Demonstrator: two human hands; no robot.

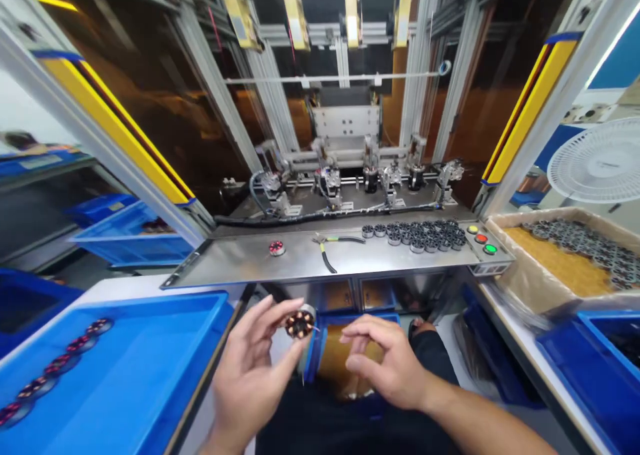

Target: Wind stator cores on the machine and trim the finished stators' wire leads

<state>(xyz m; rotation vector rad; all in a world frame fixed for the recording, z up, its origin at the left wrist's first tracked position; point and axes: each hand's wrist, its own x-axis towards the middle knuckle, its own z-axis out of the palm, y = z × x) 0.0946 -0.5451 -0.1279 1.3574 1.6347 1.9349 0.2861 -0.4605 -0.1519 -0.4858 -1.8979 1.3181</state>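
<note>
Between the thumb and fingers of my left hand (263,358) is a small round motor stator (300,323) with copper windings. A thin wire end sticks out of its right side. My right hand (387,362) hovers to the right of the stator, not touching it. Its fingers are half bent, thumb and fingertips apart, and nothing shows between them. Beyond my hands, on the metal ledge (240,262), rest a wound stator (277,248) with red on it and wire cutters (327,245) with green and black handles, their handles spread.
Several black-and-grey stator cores (417,235) crowd the ledge beside a button box (483,242). A winding machine (347,125) stands behind. The blue tray (135,362) at left holds a row of wound stators (63,363). At right sits a lined box (520,275) of cores, near a fan (600,162).
</note>
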